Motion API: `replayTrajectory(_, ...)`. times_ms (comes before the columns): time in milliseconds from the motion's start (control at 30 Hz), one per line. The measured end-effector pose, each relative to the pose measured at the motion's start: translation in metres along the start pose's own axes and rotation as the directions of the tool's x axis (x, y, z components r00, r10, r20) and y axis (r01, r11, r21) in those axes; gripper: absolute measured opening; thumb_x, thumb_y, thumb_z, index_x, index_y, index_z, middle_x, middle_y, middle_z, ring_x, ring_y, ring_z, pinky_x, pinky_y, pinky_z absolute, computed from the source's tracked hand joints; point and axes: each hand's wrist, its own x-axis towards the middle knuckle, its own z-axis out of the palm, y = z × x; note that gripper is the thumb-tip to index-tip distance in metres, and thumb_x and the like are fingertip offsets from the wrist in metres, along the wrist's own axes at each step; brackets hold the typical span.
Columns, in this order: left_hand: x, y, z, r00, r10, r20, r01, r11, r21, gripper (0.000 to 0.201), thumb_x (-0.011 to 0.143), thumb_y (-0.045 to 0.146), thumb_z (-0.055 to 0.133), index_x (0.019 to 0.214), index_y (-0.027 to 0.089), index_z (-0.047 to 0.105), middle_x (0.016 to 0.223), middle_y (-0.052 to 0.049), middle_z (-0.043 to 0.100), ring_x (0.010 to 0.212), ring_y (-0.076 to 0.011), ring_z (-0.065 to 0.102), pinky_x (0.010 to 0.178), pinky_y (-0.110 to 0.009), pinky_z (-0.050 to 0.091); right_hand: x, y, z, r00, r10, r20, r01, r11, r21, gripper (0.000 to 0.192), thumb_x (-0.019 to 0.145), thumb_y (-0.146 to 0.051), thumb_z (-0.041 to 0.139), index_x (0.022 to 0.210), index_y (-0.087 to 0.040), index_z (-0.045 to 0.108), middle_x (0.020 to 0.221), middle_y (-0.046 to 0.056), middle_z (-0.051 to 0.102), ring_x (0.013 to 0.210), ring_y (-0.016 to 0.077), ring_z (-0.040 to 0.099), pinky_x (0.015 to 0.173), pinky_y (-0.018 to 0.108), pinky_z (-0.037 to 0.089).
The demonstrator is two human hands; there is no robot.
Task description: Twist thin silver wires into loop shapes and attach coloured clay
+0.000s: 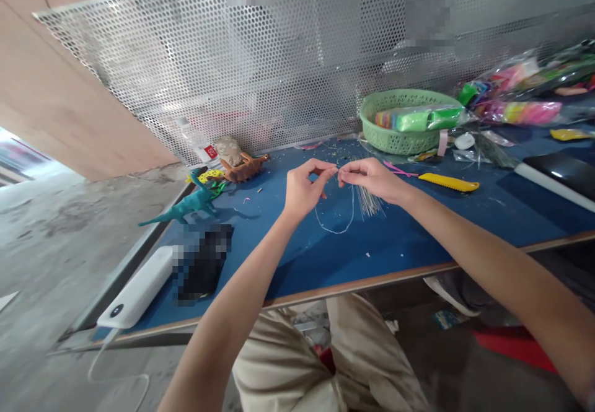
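Observation:
My left hand [304,189] and my right hand [369,178] meet above the blue table [418,238], fingertips almost touching. Both pinch a thin white thread [334,229] that hangs down in a loop between them. A bundle of thin metal wires [367,201] fans out under my right hand, and the frame does not show whether that hand holds it or it lies on the table.
A teal toy dinosaur [193,203] and an orange one [244,167] stand at the left. A white power bank [139,288] lies near the front edge. A green basket [404,121] with coloured packs, a yellow comb-like tool [449,182] and plastic bags [520,90] sit at the right. Perforated metal panel [279,59] behind.

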Motion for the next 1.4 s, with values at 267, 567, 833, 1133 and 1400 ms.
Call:
replayTrajectory(267,-0.004,-0.01,0.011,0.994,-0.098,0.04,0.102,0.987,-0.126,0.025,0.089,0.041,0.074,0.096,0.017,0.075,0.082,-0.005,0.072,0.061,-0.0106,0.063,0.039,-0.017,0.051,0.0,0.01,0.001,0.945,-0.314,-0.095,0.173,0.722,-0.669,0.011,0.092,-0.034,0.071,0.087,-0.025,0.074,0.086,0.003,0.077,0.087,0.0249,0.065,0.091,0.044,0.039)
replayTrajectory(567,-0.004,-0.006,0.008,0.997,-0.076,0.02,0.077,0.993,-0.092,0.022,0.092,0.04,0.072,0.095,0.019,0.075,0.072,-0.001,0.069,0.043,-0.0061,0.053,0.036,-0.018,0.041,-0.005,0.006,-0.005,0.883,-0.469,-0.018,0.264,0.528,-0.807,0.018,0.095,-0.046,0.069,0.106,-0.034,0.078,0.102,0.001,0.08,0.097,0.029,0.064,0.099,0.051,0.037)
replayTrajectory(833,-0.004,-0.004,0.01,0.999,-0.016,-0.039,0.015,0.999,-0.039,0.02,0.093,0.038,0.07,0.095,0.018,0.075,0.083,-0.003,0.076,0.054,-0.0082,0.057,0.052,-0.023,0.046,-0.006,0.009,-0.003,0.875,-0.481,-0.057,0.267,0.578,-0.771,0.024,0.094,-0.053,0.068,0.101,-0.033,0.079,0.1,0.002,0.08,0.096,0.0281,0.065,0.1,0.05,0.037)
replayTrajectory(1133,-0.006,0.01,0.009,0.992,0.091,-0.088,-0.091,0.996,0.013,0.022,0.093,0.041,0.072,0.097,0.02,0.076,0.092,-0.005,0.078,0.065,-0.0106,0.058,0.061,-0.025,0.047,-0.001,-0.002,0.012,0.937,-0.1,-0.336,0.106,0.994,-0.001,0.037,0.093,-0.055,0.067,0.075,-0.024,0.074,0.076,0.004,0.073,0.077,0.0229,0.067,0.078,0.04,0.051)
replayTrajectory(1400,-0.008,0.005,0.01,0.996,0.013,-0.083,-0.017,0.999,-0.046,0.026,0.091,0.046,0.072,0.097,0.02,0.076,0.077,-0.003,0.073,0.056,-0.0094,0.054,0.05,-0.023,0.041,0.003,0.011,0.009,0.984,0.164,-0.066,-0.129,0.923,0.362,0.045,0.09,-0.063,0.068,0.072,-0.022,0.068,0.073,0.005,0.067,0.067,0.0176,0.06,0.066,0.035,0.05)
